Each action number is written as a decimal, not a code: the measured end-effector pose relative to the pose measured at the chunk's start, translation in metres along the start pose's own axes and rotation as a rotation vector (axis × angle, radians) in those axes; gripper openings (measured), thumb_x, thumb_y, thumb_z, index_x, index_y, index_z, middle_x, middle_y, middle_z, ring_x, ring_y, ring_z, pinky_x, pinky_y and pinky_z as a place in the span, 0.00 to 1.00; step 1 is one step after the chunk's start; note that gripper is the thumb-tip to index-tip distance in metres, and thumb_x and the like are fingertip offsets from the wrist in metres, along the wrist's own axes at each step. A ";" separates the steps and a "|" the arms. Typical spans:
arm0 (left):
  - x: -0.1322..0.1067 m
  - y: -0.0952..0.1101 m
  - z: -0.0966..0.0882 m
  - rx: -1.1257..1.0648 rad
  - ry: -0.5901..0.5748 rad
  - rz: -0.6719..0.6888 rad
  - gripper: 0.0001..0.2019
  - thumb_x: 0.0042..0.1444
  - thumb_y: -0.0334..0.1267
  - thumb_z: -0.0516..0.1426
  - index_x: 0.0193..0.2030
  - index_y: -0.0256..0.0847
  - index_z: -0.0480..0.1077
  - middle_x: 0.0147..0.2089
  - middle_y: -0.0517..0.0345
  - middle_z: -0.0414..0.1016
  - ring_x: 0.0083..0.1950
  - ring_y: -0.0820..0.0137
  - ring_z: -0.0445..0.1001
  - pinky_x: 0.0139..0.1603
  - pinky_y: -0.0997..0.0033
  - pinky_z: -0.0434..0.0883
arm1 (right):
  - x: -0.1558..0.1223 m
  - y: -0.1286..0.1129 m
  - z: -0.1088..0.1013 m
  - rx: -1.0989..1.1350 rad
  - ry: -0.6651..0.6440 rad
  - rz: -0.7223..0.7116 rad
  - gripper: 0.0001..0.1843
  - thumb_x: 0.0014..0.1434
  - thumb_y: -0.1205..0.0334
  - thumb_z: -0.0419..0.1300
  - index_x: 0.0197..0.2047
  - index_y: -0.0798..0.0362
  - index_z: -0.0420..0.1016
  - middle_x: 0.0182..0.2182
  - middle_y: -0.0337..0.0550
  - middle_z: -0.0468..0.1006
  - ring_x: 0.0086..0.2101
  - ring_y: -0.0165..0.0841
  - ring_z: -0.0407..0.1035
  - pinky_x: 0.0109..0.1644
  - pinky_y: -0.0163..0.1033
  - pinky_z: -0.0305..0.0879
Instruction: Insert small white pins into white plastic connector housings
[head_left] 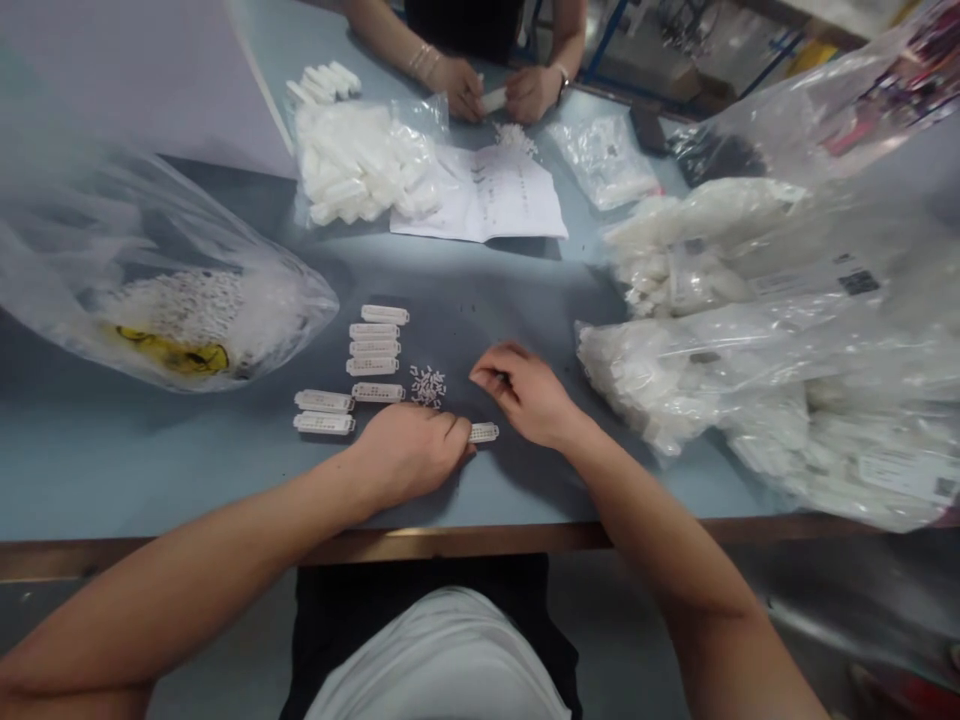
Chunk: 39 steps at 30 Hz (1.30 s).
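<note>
My left hand rests on the table, fingers closed round a white plastic connector block whose end sticks out to the right. My right hand lies just right of it, fingers curled in a pinch; what it holds is too small to make out. A small heap of tiny white pins lies just beyond my left hand. Several finished white connector blocks lie in rows to the left of the pins.
Clear bags of white parts are piled at the right, at the left and at the far middle. A printed sheet lies beyond. Across the table another person's hands hold a white block. The table edge runs near me.
</note>
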<state>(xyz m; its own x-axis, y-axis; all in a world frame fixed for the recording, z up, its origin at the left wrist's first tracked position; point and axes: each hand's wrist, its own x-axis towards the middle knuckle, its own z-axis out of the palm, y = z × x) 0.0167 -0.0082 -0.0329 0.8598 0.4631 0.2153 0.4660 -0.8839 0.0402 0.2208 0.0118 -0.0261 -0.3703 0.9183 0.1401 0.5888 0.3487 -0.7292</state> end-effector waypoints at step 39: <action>0.000 -0.006 -0.001 -0.061 -0.069 -0.002 0.13 0.63 0.43 0.54 0.31 0.38 0.69 0.25 0.56 0.72 0.26 0.61 0.74 0.25 0.65 0.64 | -0.020 0.004 -0.017 -0.049 -0.268 0.034 0.10 0.56 0.75 0.58 0.37 0.52 0.75 0.37 0.42 0.75 0.35 0.30 0.69 0.40 0.34 0.62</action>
<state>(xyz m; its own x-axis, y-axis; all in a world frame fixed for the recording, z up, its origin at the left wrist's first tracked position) 0.0137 -0.0034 -0.0322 0.8723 0.4661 0.1479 0.4556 -0.8845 0.1006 0.2426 -0.0016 -0.0209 -0.5233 0.8492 -0.0709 0.6357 0.3336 -0.6961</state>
